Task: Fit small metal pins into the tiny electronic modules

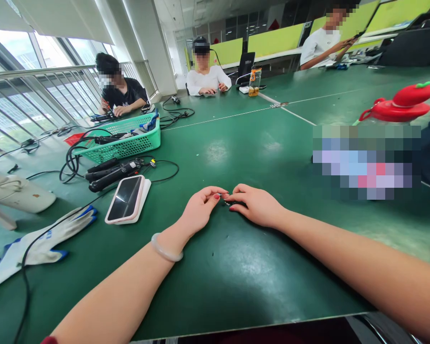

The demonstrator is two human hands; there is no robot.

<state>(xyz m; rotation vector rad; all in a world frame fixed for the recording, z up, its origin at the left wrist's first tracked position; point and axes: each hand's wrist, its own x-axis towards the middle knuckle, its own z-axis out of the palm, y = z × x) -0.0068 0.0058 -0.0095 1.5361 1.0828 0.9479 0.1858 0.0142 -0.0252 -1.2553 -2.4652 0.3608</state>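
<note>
Head view: the left hand [202, 206] had thumb and forefinger pinched on a small dark piece [227, 202] between both hands, over the green table [236, 301]; the right hand [257, 205] curled half-open beside it, its grip unclear to me. Farther out, a green basket [131, 147] held black gear [109, 138] and blue-grey cloth [149, 125]; beyond, a clear bottle [255, 80] held something amber [253, 91].

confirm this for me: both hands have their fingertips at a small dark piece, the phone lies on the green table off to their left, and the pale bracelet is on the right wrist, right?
Not quite: the head view shows the pale bracelet on the left wrist, not the right. The rest of your statement stands.
</note>
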